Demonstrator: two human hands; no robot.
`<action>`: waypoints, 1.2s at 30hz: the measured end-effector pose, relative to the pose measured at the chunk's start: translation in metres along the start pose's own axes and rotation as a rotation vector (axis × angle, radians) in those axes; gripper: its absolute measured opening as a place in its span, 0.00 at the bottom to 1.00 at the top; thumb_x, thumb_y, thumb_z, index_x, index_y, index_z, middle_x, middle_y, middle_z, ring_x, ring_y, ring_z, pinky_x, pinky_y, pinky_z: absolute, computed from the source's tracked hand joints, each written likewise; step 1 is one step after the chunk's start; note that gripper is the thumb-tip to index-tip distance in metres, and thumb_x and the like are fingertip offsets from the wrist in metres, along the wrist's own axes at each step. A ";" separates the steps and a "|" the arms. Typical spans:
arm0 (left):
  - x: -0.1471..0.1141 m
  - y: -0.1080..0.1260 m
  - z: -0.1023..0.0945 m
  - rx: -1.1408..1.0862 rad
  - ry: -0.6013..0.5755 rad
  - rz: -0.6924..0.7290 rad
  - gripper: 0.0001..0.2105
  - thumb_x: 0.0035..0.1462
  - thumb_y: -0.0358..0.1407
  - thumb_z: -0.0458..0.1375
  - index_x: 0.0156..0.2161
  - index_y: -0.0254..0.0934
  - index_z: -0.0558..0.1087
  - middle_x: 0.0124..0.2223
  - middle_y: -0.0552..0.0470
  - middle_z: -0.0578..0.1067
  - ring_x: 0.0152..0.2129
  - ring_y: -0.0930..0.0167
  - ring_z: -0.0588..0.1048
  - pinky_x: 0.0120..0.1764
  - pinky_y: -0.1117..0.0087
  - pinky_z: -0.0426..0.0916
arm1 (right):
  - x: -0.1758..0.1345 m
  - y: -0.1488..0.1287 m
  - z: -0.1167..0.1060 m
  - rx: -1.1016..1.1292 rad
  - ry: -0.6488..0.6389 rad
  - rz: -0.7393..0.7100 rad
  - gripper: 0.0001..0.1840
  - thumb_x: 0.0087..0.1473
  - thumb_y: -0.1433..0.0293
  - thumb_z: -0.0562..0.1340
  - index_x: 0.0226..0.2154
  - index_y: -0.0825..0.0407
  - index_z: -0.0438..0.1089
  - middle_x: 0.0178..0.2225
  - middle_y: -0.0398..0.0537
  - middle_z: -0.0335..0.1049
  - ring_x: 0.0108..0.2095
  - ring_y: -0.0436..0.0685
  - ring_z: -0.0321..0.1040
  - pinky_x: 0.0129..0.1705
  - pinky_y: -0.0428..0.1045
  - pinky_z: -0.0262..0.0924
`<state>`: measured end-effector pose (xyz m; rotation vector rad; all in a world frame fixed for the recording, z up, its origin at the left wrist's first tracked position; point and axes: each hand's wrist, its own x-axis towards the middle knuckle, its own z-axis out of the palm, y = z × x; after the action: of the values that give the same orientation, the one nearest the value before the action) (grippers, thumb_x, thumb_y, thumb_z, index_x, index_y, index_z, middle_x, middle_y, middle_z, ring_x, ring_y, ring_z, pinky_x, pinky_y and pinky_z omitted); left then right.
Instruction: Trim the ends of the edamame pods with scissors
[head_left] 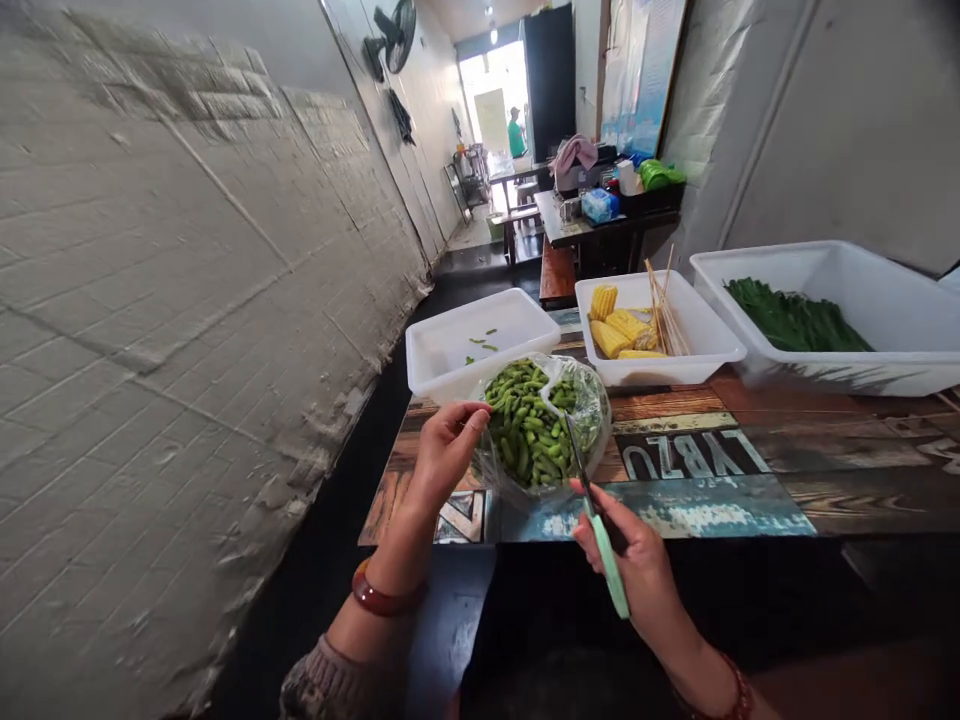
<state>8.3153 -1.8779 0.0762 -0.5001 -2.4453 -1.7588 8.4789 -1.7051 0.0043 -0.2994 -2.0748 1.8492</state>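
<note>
A clear plastic bag (pixel 592 400) full of green soybean pods (pixel 529 425) lies on the patterned table (pixel 697 490) in front of me. My left hand (pixel 444 452) pinches the bag's left edge. My right hand (pixel 634 560) grips scissors with pale green handles (pixel 609 560), their blades pointing up over the pods and the bag's plastic.
Behind the bag stands a white tub (pixel 480 340) with a few green bits. To its right is a white tub (pixel 660 325) of corn pieces and wooden skewers, then a larger tub (pixel 832 310) of green leaves. A tiled wall (pixel 187 300) runs along the left. A person (pixel 516 132) stands far back.
</note>
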 end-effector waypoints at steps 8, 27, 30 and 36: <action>-0.035 -0.003 0.022 0.459 -0.104 0.230 0.05 0.57 0.36 0.59 0.38 0.39 0.75 0.32 0.51 0.72 0.29 0.68 0.70 0.34 0.68 0.64 | -0.008 -0.004 0.001 -0.010 -0.018 0.005 0.27 0.52 0.53 0.64 0.50 0.51 0.74 0.23 0.43 0.70 0.21 0.51 0.65 0.24 0.46 0.66; -0.009 -0.014 0.033 0.097 0.009 0.018 0.03 0.50 0.31 0.61 0.31 0.37 0.71 0.27 0.56 0.69 0.24 0.73 0.67 0.30 0.72 0.61 | -0.012 -0.007 0.003 -0.074 0.006 -0.011 0.26 0.51 0.55 0.66 0.49 0.51 0.75 0.24 0.45 0.73 0.20 0.52 0.68 0.22 0.47 0.67; -0.026 -0.003 0.027 -0.346 -0.017 -0.150 0.10 0.46 0.35 0.66 0.36 0.36 0.74 0.30 0.54 0.73 0.27 0.74 0.70 0.32 0.74 0.63 | -0.011 -0.007 0.002 -0.084 -0.045 0.000 0.26 0.50 0.56 0.66 0.50 0.51 0.75 0.26 0.46 0.75 0.22 0.53 0.69 0.23 0.46 0.68; -0.072 0.013 0.010 -0.576 -0.107 -0.348 0.15 0.45 0.39 0.69 0.40 0.35 0.80 0.30 0.51 0.76 0.24 0.76 0.68 0.27 0.76 0.60 | -0.013 0.001 0.001 -0.149 -0.138 -0.019 0.26 0.51 0.59 0.65 0.51 0.53 0.74 0.31 0.48 0.77 0.29 0.55 0.73 0.35 0.49 0.71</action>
<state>8.3878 -1.8805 0.0658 -0.2103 -2.1565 -2.6620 8.4905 -1.7114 0.0014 -0.1935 -2.3055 1.7524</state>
